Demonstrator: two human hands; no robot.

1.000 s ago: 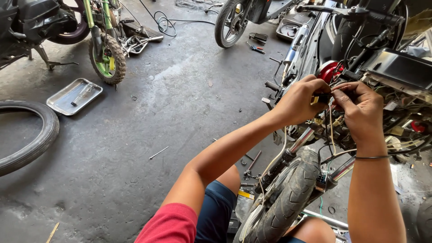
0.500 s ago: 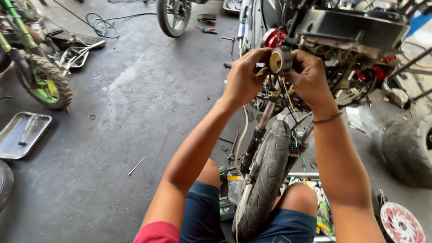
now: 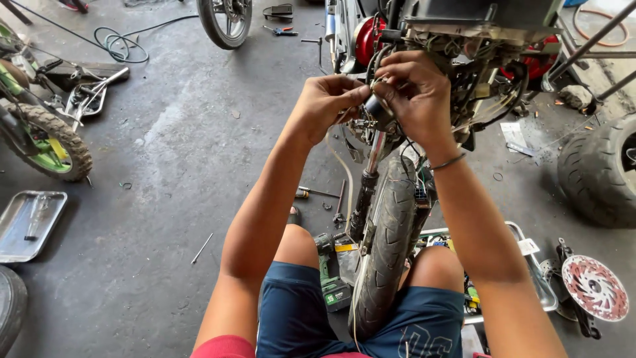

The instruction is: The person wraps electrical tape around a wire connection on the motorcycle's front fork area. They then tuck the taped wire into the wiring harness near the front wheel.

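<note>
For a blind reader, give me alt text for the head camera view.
Both hands, left and right, grip a small dark part among wires at a motorcycle's front, above its tyre. A drill lies on the floor.

Stained grey concrete floor (image 3: 165, 132), daylight, metal tray (image 3: 30, 225), loose tyre (image 3: 596, 172), coiled hose (image 3: 119, 43)

- You hold a small dark cylindrical part (image 3: 379, 108) up at the front of the motorcycle, just above the front tyre (image 3: 391, 242)
- It sits between your two hands, tilted, with thin wires (image 3: 382, 81) running up from it into the tangled harness
</note>
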